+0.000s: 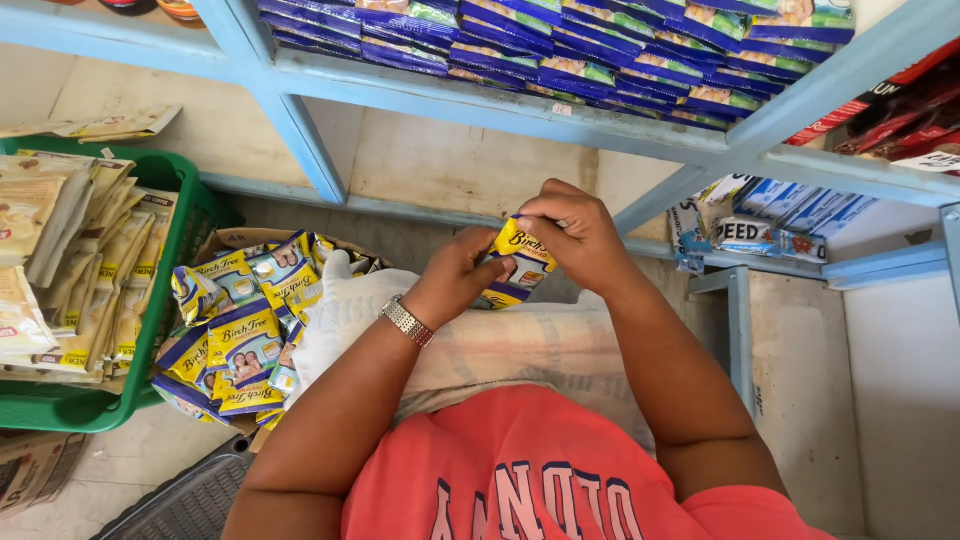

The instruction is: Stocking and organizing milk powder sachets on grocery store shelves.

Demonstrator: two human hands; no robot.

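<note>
Close in, both forearms come up from the red shirt and meet over a white woven sack (pixel 500 345) lying across the lap — elbows wide, wrists bent inward. The left hand (pixel 455 278), a metal watch (pixel 408 321) at its wrist, curls its fingers under a small yellow-and-blue sachet (pixel 522 250), apparently to steady it, with another sachet (pixel 503 296) tucked just below. The right hand (pixel 580 235) arches over the top, fingers pinched narrow on the sachet's upper edge — a two-handed grip held at chest height, right where the eyes can check it.

Off to the left, a cardboard box (pixel 235 240) holds a loose heap of the same sachets within easy reach of the left arm. Beside it, a green plastic basket (pixel 170 175) stands packed with upright beige packets.

Farther out, a pale blue shelf (pixel 480 100) carries neat flat stacks of blue-and-green packets (pixel 600 55), and to the right a lower shelf holds white-and-blue boxes (pixel 790 215)
</note>
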